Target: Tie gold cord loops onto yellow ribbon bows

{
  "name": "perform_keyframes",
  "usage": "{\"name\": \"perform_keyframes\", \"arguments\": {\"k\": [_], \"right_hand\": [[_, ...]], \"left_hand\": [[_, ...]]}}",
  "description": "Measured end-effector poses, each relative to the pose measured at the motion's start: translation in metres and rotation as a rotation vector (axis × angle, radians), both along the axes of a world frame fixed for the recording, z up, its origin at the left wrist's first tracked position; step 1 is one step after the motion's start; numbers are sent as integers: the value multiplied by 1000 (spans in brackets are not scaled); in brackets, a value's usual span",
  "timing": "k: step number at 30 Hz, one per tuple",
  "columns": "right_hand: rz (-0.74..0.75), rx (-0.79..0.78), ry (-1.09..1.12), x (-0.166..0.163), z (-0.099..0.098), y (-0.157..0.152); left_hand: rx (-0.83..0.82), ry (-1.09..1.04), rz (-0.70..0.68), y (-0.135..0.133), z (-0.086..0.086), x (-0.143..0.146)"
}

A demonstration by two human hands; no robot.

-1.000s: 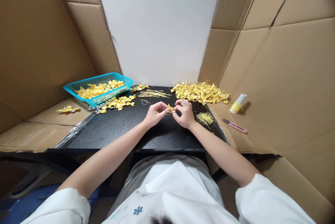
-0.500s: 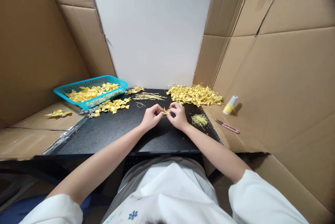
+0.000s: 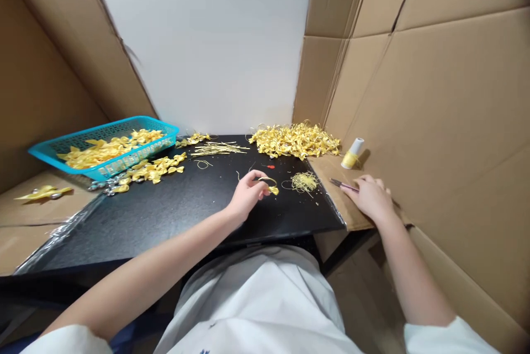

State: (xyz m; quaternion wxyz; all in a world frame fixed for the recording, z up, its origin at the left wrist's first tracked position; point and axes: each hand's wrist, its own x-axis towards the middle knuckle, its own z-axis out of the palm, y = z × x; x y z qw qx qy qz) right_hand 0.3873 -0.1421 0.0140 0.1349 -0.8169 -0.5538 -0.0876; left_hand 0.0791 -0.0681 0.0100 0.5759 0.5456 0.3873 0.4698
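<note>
Over the middle of the black tabletop (image 3: 165, 216), my left hand (image 3: 248, 194) pinches a small yellow ribbon bow (image 3: 273, 190) with a loop of yellow cord rising from it. My right hand (image 3: 374, 197) lies over a pair of pink thread snips (image 3: 350, 186) on the cardboard at the right, its fingers curled about the handle end. The snips' dark tips point left, towards a tangle of yellow thread scraps (image 3: 305, 181). The handle end is hidden under the hand.
A turquoise basket (image 3: 37, 151) of yellow bows stands at the left, with more bows (image 3: 155, 169) beside it. Cut yellow cords (image 3: 219, 148) and a heap of corded bows (image 3: 296, 140) lie at the back. A thread spool (image 3: 351, 154) stands right, by cardboard walls (image 3: 455, 94).
My right hand has let go of the bow and moved right onto the snips. My left hand keeps the bow. The view has turned to the right.
</note>
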Motion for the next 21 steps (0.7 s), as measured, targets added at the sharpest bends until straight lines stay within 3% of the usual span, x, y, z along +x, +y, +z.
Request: {"name": "perform_keyframes", "arguments": {"k": [5,9,12,15,17,21], "right_hand": [[7,10,-14,16,-14,-3],[18,123,232,8,-16,-2],[224,220,519,-15,-14,-20],[478,290,638,-48,-11,-41],[495,310,665,-66,-12,-47],[390,366,616,-76,-19,-41]], "left_hand": [[-46,-44,-79,-21,0,34],[-75,-39,-81,-23,0,48],[-141,-28,-60,-22,2,59],[-146,-22,-53,-23,4,71],[-130,-21,-46,-25,5,79],[-124,-29,-37,-27,4,89]]}}
